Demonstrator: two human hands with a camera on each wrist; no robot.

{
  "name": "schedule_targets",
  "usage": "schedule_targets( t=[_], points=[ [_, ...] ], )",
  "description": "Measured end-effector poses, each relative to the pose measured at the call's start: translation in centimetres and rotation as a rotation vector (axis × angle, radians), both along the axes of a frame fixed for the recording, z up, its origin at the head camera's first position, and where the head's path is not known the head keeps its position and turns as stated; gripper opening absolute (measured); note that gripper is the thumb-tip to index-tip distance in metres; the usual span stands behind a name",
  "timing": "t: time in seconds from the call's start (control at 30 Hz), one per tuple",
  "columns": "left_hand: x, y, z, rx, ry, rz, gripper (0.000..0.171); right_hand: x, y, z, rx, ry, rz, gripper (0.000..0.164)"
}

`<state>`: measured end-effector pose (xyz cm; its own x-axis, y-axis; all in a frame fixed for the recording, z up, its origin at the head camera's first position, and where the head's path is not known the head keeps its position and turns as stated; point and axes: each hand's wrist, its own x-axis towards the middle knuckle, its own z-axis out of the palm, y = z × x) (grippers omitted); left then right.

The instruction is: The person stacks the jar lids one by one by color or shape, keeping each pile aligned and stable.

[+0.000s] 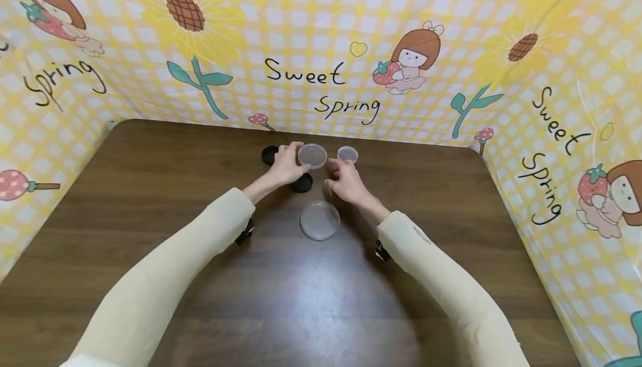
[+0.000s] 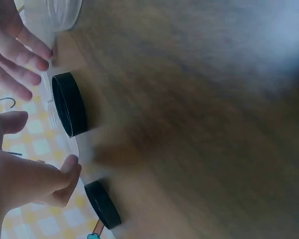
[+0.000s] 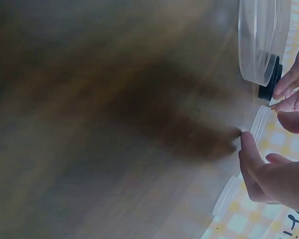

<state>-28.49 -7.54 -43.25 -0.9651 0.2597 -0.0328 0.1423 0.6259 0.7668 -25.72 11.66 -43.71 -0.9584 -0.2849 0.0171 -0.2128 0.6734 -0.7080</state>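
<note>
- My left hand (image 1: 286, 166) pinches the middle clear dish (image 1: 313, 156) at its left rim, thumb in front; my right hand (image 1: 347, 183) is loose, holding nothing, fingertips just beside the dish's right rim. Contact there: can't tell.
- Middle dish sits near the table's back edge, between a small clear dish (image 1: 348, 153) on the right and a black lid (image 1: 268, 155) on the left.
- Tight room: second black lid (image 1: 302, 183) sits in front of the middle dish, close under my left hand; big clear dish (image 1: 320, 220) is nearer me, between the forearms.
- More room either side and toward me.
- Surface: brown wood table (image 1: 215, 306), glare toward the near middle. Yellow checked cloth (image 1: 301, 27) with flowers and lettering rises on three sides.
- Pose: both forearms reach forward and inward, cream sleeves (image 1: 165, 278), black straps (image 1: 244, 231) below the cuffs.
</note>
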Motion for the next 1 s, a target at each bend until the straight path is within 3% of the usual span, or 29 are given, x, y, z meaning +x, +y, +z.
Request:
schedule_targets(
  t=[0.13, 0.37, 0.73, 1.0],
  points=[
    [-0.6, 0.4, 0.0, -0.015, -0.025, 0.028, 0.063, -1.1, -0.5, 0.1, 0.045, 0.013, 0.002, 0.058],
    [-1.3, 0.7, 0.2, -0.033, -0.068, 0.034, 0.066, -2.7, -1.4, 0.6, -0.027, -0.062, -0.042, 0.056],
    [-2.5, 1.2, 0.4, -0.15, -0.07, 0.016, 0.074, -4.5, -3.8, 1.4, 0.144, -0.08, -0.096, 0.065],
    [-3.2, 1.9, -0.1, -0.191, -0.056, 0.01, 0.073, -5.7, -3.7, 0.8, 0.187, -0.1, -0.141, 0.067]
  ],
)
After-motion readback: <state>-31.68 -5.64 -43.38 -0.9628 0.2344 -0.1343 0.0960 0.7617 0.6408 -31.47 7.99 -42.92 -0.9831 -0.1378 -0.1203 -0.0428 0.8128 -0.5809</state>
